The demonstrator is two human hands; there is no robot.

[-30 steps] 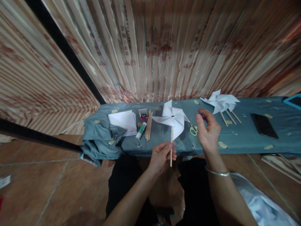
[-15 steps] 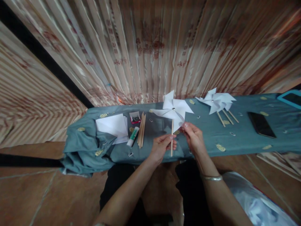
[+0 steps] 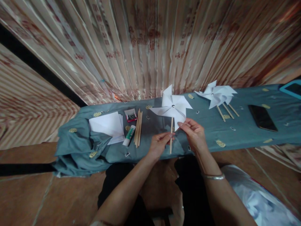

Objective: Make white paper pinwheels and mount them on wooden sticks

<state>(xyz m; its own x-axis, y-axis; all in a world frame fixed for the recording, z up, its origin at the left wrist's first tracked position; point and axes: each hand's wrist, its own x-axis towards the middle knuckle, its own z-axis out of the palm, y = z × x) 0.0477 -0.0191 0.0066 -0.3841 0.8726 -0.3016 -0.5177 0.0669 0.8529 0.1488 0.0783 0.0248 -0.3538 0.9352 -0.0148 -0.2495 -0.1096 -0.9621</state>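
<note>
A white paper pinwheel (image 3: 175,105) with a shiny pin at its centre is held up above the cloth-covered bench. My left hand (image 3: 160,144) is closed round its thin wooden stick (image 3: 171,135), pinching it between thumb and fingers. With thumb and fingertips, my right hand (image 3: 194,133) pinches the tip of the pinwheel's lower blade. Left of my hands lie a bundle of wooden sticks (image 3: 138,128), a glue stick (image 3: 129,135) and a small open box of pins (image 3: 131,115). Several finished-looking pinwheels (image 3: 217,95) overlap at the back right.
White paper sheets (image 3: 105,124) lie at the left, partly under a fold of the green cloth (image 3: 77,144). A black phone (image 3: 262,117) rests at the right, and a blue-edged device (image 3: 291,89) sits at the far right. A pleated curtain (image 3: 145,47) hangs behind the bench.
My right hand has shifted slightly and now pinches the lower blade's tip nearer the stick; the blades have turned a little. My left hand keeps its grip. The whole view has shifted slightly.
</note>
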